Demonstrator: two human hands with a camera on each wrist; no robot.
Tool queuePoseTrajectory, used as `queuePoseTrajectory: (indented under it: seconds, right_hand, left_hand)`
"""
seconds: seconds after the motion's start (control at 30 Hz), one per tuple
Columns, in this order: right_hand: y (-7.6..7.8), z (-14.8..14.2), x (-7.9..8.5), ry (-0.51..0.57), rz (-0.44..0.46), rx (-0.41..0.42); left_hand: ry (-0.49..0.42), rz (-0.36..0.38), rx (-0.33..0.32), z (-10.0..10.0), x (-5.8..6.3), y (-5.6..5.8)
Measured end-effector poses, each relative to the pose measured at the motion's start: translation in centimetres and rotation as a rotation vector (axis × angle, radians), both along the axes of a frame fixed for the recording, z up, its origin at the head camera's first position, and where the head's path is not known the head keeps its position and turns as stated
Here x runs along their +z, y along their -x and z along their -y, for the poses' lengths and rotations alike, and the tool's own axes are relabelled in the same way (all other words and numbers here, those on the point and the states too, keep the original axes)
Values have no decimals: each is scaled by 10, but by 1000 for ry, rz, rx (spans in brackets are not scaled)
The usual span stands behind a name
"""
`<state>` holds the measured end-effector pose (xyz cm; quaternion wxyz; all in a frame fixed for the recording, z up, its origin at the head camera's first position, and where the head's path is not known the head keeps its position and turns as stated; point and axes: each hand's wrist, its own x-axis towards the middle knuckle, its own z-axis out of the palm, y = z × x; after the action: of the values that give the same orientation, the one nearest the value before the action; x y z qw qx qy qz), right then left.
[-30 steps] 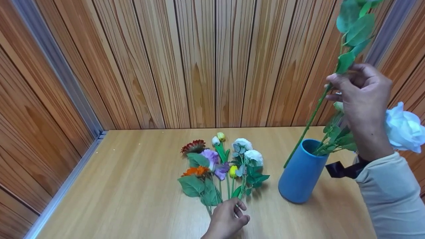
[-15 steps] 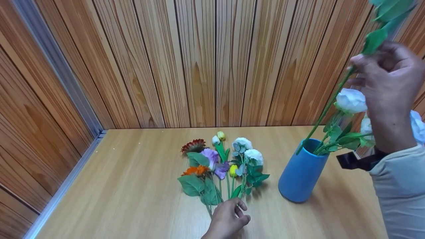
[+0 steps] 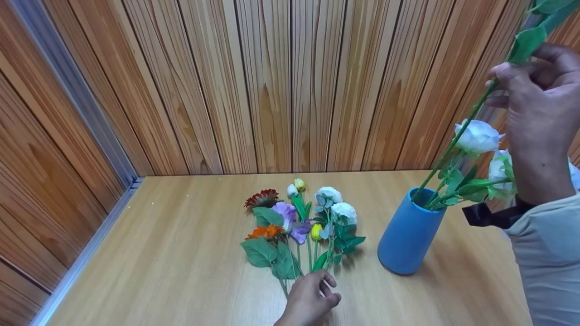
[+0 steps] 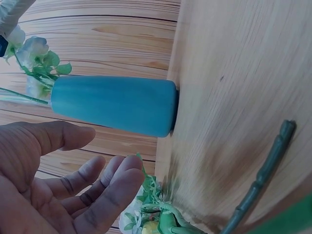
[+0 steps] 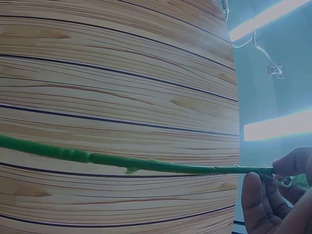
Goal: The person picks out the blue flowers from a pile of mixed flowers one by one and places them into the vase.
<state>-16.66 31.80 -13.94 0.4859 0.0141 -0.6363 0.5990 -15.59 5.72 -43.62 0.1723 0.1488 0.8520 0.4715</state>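
Observation:
My right hand (image 3: 543,104) pinches a leafy green flower stem (image 3: 458,136) just below its leaves, high at the right; its bloom is out of view. The stem slants down, its lower end inside the mouth of the blue vase (image 3: 410,235). White roses (image 3: 479,136) stand in the vase, leaning right, partly behind my right wrist. In the right wrist view, thumb and fingertips (image 5: 251,187) meet on the stem. My left hand (image 3: 310,296), fingers loosely bent and holding nothing, rests by the lower stems of several flowers lying on the table.
The lying flowers include a dark red flower (image 3: 263,198), an orange flower (image 3: 265,232), purple flowers (image 3: 285,215), a yellow tulip (image 3: 316,232) and white blooms (image 3: 343,212). Behind the table (image 3: 181,253) rises a wood-panelled wall (image 3: 272,90).
My right hand has moved up and to the right with the stem, whose lower end went from in front of the vase to inside its mouth. The left hand stays put.

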Motion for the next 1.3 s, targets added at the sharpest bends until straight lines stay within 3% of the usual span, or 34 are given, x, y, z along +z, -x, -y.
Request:
queuePoseTrajectory:
  seconds: [0.23, 0.6, 1.0, 1.3]
  right_hand:
    - [0, 2, 3, -47, -21, -44]
    - [1, 10, -17, -240, 91, -269]
    - [7, 18, -30, -273, 125, -301]
    - [10, 15, -42, -214, 207, -253]
  left_hand:
    - [-3, -42, -10, 2, -2, 0]
    - [16, 22, -6, -2, 1, 0]
    - [8, 2, -7, -3, 1, 0]
    - [0, 2, -15, -3, -1, 0]
